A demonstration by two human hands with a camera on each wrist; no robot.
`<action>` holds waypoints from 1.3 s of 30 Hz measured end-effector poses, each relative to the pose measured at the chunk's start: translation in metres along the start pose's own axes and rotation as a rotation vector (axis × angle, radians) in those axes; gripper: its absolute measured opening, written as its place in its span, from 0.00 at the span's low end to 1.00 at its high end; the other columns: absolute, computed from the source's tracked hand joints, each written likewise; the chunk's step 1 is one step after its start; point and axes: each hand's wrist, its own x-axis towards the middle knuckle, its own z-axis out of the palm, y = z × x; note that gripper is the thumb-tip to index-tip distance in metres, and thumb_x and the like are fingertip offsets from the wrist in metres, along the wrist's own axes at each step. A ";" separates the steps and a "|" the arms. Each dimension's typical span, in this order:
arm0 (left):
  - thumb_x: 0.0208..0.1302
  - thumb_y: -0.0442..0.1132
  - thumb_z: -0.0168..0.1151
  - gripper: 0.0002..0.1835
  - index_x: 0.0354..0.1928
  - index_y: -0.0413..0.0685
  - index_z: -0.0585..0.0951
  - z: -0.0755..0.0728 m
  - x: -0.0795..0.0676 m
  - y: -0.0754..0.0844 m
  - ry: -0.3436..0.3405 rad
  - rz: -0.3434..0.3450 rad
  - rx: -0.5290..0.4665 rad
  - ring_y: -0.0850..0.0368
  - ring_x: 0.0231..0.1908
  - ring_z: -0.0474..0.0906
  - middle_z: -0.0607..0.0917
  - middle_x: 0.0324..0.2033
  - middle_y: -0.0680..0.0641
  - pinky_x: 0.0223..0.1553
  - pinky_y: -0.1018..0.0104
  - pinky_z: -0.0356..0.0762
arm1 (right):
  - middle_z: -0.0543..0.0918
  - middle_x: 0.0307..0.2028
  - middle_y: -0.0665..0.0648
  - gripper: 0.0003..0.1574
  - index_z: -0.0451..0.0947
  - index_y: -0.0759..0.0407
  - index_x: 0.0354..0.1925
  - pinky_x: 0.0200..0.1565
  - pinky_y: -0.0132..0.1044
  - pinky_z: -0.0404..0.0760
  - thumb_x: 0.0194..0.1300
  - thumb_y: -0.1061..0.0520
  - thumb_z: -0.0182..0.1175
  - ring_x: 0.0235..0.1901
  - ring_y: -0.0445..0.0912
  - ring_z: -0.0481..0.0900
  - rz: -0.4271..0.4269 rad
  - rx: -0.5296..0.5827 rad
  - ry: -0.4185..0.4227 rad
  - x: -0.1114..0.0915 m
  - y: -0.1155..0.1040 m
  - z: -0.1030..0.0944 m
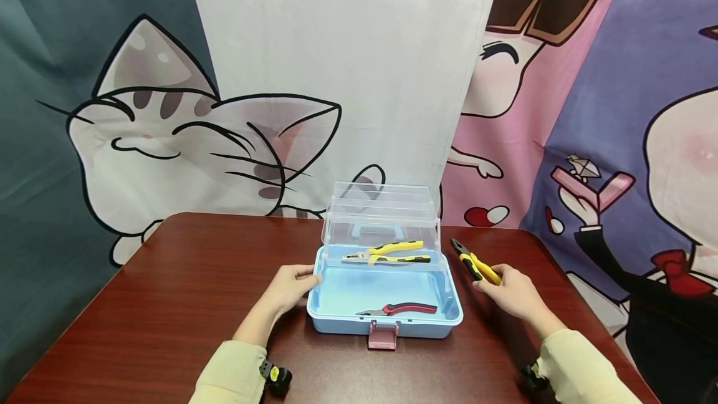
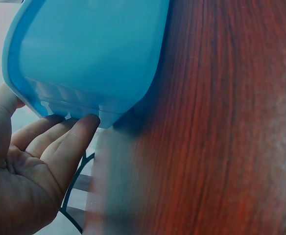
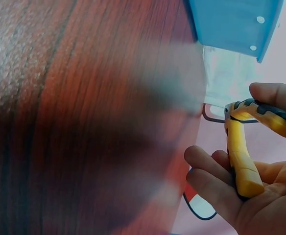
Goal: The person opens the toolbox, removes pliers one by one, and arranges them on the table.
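In the head view, a blue box [image 1: 373, 288] stands open on the brown bench [image 1: 224, 304], its clear lid [image 1: 381, 204] raised at the far side and a pink latch [image 1: 383, 336] hanging at the front. Inside are two tools: yellow-and-black pliers [image 1: 371, 255] at the rear, seen at the foot of the lid, and red-and-black pliers [image 1: 412, 308] along the front wall; both lie crosswise, heads left and handles right. The left hand [image 1: 288, 288] has its grip on the box's left wall, thumb at the rim. To the right of the box, the right hand [image 1: 513, 292] has its grip on the handles of the held pliers [image 1: 477, 264], whose long axis runs diagonally, head pointing away and leftward, handles toward the palm. In the left wrist view, the fingers [image 2: 77, 144] touch the box's outer wall. In the right wrist view, the two handles spread apart, the thumb against one and the fingers beside the other; the tool's tip is hidden.
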 end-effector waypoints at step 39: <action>0.64 0.33 0.56 0.23 0.60 0.32 0.72 0.000 0.000 0.000 0.004 -0.001 -0.002 0.46 0.44 0.83 0.81 0.50 0.33 0.35 0.55 0.85 | 0.78 0.30 0.60 0.42 0.71 0.77 0.50 0.28 0.34 0.72 0.54 0.41 0.64 0.29 0.48 0.72 0.038 -0.060 -0.093 0.008 0.003 0.001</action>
